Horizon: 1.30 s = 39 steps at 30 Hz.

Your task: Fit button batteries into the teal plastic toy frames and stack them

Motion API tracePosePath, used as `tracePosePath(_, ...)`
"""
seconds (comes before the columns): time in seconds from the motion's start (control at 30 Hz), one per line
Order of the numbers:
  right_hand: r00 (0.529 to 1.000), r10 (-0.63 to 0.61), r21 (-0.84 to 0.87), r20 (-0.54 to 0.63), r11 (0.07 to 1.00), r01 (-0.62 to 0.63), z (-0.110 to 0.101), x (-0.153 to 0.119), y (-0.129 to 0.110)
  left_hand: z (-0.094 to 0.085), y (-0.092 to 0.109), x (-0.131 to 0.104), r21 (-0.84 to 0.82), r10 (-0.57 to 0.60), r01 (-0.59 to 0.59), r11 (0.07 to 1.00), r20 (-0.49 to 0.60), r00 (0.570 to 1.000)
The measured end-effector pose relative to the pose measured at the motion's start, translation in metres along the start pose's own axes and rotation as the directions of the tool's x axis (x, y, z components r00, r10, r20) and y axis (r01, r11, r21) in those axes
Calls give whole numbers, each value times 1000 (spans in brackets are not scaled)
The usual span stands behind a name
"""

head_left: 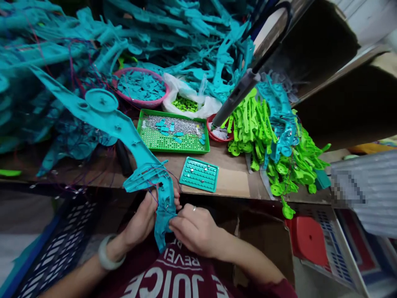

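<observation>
A long teal plastic shell (136,145), moulded and hollow with thin red and blue wires, reaches from near my body out over the bench's left side. My left hand (145,217) is wrapped round its lower, grip-like section; part of the fingers is hidden behind it. At the right edge of that same section my right hand (195,227), wearing a ring, is closed with thumb and fingertips pinched on the shell. Anything small inside that pinch is hidden. Just beyond my hands lies a teal ridged tray (199,174) with a few small metal pieces on it.
A green perforated tray (173,147) holds screws and teal bits. Behind stand a pink basin (167,93) and a white bag (173,105). A grey electric screwdriver (237,97) hangs above a red basket (228,138). Lime-green parts (251,124) are heaped right, teal shells (186,29) behind.
</observation>
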State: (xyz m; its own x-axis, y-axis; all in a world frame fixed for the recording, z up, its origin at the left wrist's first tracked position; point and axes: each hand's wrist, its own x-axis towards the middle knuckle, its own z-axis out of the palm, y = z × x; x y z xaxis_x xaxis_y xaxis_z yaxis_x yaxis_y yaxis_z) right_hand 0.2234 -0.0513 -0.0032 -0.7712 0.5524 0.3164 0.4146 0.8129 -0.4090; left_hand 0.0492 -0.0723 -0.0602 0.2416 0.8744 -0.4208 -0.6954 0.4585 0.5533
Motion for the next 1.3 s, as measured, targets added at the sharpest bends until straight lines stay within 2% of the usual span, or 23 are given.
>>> tracePosePath(0.07, 999, 48, -85, -20, 995, -50, 11, -4, -5, -1, -6, -1, 35, 9, -10, 999, 25, 1000)
tracePosePath(0.17, 989, 106, -175, -106, 977, -123, 21, -5, 0, -6, -10, -4, 92, 46, -50, 994, 48, 998)
tracePosePath(0.33, 992, 63, -229, -113, 969, -88, 22, -4, 3, -9, -7, -10, 335, 40, -98, 937, 175, 984)
tracePosePath(0.43, 989, 63, -113, -137, 990, -79, 20, -5, 3, -7, -10, -12, 420, 68, -108, 901, 109, 992)
tracePosePath(0.53, 974, 127, 56, -189, 991, -119, 20, -7, 4, -9, -19, -12, 343, 46, -53, 938, 30, 999)
tracePosePath(0.77, 928, 319, 324, -193, 913, -247, 22, -10, 7, -17, -22, -4, 322, 39, -52, 945, 48, 998)
tracePosePath(0.87, 869, 409, 372, -278, 880, -295, 15, -11, 16, -13, -20, -4, 234, -10, 5, 972, 19, 1000)
tracePosePath(0.97, 797, 474, 265, -374, 878, -398, 5, -13, 38, -7, -20, -8, 160, -54, 47, 986, 42, 998)
tracePosePath(1.07, 805, 470, 42, -361, 871, -490, 0, -15, 70, -1, -18, -12, 161, -64, 54, 986, 61, 996)
tracePosePath(1.2, 816, 525, -254, -243, 777, -576, 2, -13, 106, 7, -14, -12, 241, -56, 39, 970, 64, 996)
tracePosePath(1.3, 795, 568, -309, -212, 733, -606, 2, -12, 112, 13, -10, -11, 379, -31, 7, 925, 56, 998)
